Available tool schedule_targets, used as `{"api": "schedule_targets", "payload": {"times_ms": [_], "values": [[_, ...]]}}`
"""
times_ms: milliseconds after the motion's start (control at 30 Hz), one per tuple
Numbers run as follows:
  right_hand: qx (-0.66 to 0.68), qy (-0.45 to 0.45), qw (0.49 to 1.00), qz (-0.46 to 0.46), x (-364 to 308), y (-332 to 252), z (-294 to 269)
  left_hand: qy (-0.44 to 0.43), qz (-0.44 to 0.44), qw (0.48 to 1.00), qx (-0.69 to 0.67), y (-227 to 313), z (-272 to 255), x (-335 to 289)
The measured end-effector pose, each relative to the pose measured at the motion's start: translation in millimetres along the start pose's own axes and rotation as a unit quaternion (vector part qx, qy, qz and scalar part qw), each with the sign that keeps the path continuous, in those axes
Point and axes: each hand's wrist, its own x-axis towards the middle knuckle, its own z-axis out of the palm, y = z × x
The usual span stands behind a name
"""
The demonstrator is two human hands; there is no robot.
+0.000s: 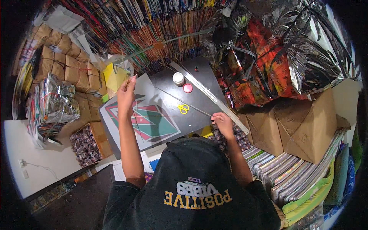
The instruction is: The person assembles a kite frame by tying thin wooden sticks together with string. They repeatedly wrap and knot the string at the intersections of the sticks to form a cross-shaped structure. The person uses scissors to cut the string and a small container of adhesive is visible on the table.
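Note:
My left hand [127, 94] is raised over the left part of the dark table [199, 73], its fingers pinched around something small and pale that I cannot make out. By the table's right edge, my right hand [223, 123] has its fingers closed at the near end of a thin stick [184, 101], which slants across the tabletop. Below my left hand lies a grey paper sheet with a red and green diamond design [155, 120], apparently a kite, crossed by thin lines. Yellow-handled scissors [183, 109] rest beside it.
Farther back on the table are a white jar [178, 79], a pink-red round lid [187, 88] and a long metal ruler [211, 97]. Stacked folded sheets [153, 34] line the back. Foil-wrapped bundles [264, 61] and brown cartons [299, 126] crowd the right; paper-wrapped parcels [76, 71] stand left.

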Motion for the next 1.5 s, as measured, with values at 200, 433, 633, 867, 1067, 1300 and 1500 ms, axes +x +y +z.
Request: {"api": "schedule_targets", "payload": {"times_ms": [200, 433, 633, 867, 1067, 1300, 1500], "values": [[-0.100, 0.058, 0.991, -0.072, 5, 22, 4, -0.028, -0.008, 1.000, 0.012, -8, 9, -11], [-0.321, 0.094, 0.940, -0.075, 2, -13, 10, -0.084, 0.006, 0.995, 0.062, -24, 21, -16], [-0.378, 0.106, 0.913, -0.111, 12, -9, -2, -0.114, 0.020, 0.991, 0.071, -24, 33, -25], [-0.458, 0.118, 0.870, -0.136, 9, -19, -5, -0.111, 0.007, 0.991, 0.075, -32, 28, -28], [-0.503, 0.140, 0.836, -0.173, 20, -28, -7, -0.106, 0.027, 0.992, 0.067, -43, 36, -28], [-0.509, 0.163, 0.825, -0.182, 83, -39, -14, -0.127, 0.017, 0.986, 0.103, -43, 51, -30], [-0.517, 0.119, 0.828, -0.180, 116, -43, -18, -0.152, 0.035, 0.982, 0.103, -45, 51, -31]]}}
